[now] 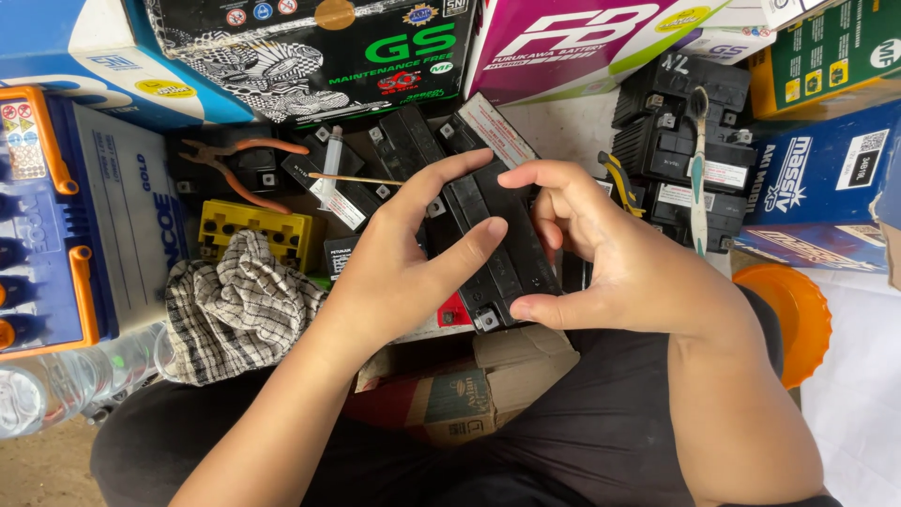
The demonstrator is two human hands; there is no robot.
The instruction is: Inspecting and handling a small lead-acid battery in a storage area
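Both hands hold one small black battery (493, 249) at frame centre. The left hand (399, 272) has its fingers (441, 183) curled over the top edge, thumb laid across the near face; the right hand (601, 249) pinches the battery's right side between thumb and bent fingers. To do this well, I'd judge, keep it level and gripped by the casing, clear of the terminals. At 9 o'clock lies a checked cloth (235, 314); at 10 o'clock, pliers (235, 164) and a syringe (328, 169); at 2 o'clock, a toothbrush (698, 169) across stacked black batteries (676, 131); at 6 o'clock, a torn cardboard box (469, 390).
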